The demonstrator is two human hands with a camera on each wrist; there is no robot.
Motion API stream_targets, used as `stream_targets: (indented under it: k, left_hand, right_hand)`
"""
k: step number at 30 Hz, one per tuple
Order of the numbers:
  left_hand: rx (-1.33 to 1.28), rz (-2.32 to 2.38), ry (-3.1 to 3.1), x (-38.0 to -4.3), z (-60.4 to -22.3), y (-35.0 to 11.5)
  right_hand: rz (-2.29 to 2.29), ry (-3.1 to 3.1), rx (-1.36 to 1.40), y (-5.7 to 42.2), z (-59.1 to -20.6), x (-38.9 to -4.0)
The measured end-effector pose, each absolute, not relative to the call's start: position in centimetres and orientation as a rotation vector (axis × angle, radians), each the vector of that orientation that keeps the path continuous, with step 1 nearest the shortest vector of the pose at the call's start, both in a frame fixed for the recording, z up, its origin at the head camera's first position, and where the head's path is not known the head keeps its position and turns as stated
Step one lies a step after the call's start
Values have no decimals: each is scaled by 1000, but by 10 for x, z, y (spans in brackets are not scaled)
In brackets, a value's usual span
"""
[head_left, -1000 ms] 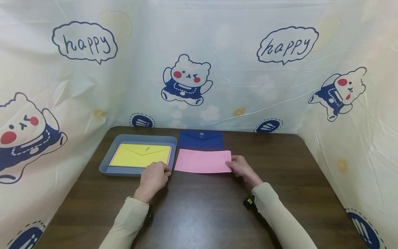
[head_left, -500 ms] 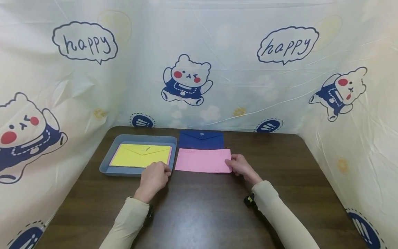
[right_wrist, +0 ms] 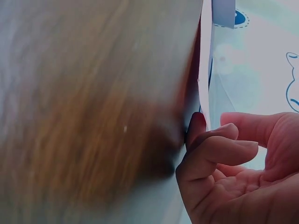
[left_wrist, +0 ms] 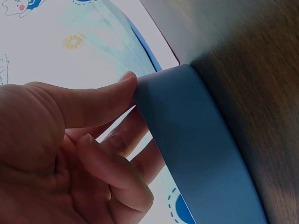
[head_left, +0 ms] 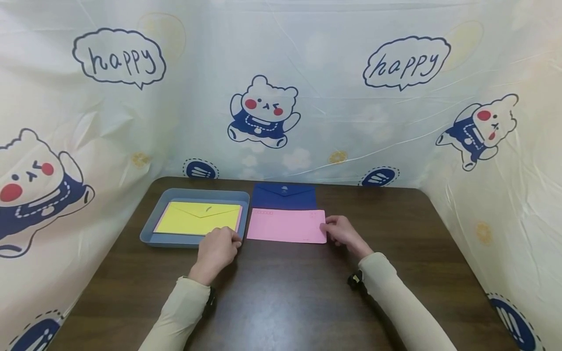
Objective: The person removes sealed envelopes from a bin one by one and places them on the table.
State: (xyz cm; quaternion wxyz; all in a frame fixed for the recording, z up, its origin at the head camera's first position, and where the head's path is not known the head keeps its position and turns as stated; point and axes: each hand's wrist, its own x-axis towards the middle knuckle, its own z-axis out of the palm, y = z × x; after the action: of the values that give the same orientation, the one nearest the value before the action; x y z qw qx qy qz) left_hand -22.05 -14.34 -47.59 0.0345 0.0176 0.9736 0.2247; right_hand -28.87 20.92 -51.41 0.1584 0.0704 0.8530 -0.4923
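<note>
Only wrist view shows left hand point(left_wrist: 74, 161) pinching tray point(left_wrist: 201, 144).

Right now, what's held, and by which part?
Left hand holds the blue tray by its near right corner. Right hand: at right edge of pink envelope; grip unclear.

Head view looks forward and down across the wood-grain table point(head_left: 272, 297); close wrist views share it, left at three o'clock, right at nine.
</note>
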Motion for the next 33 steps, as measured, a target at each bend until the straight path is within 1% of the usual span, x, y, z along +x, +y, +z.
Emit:
stream_targets:
  k: [6,11,15,19,22,28,33]
  left_hand:
    - [63,692,2990,-221,-476,-144]
    - [60,689,2988,-221,-478,-145]
    - [58,689,2983,-220,-479,-146]
    - [56,689,2983,-221,-478,-147]
    - [63,696,2994,-222,-478,-146]
    - [62,698,2986,-223,-478,-145]
    - [61,695,2986,-223,-478,-145]
  right_hand:
    - [-1387,2465,225,215,-515,-290]
    - [-1330,2566,187,217,-515,-289]
    - [-1178,2758,8,207,-508,-278]
    - [-894,2911,-267,189,-502,-262]
    - [-689,2950,-402,176,-502,-251]
    - [-506,2904,-533,163,-508,-239]
    - [-476,2889,-546,160,-509,-235]
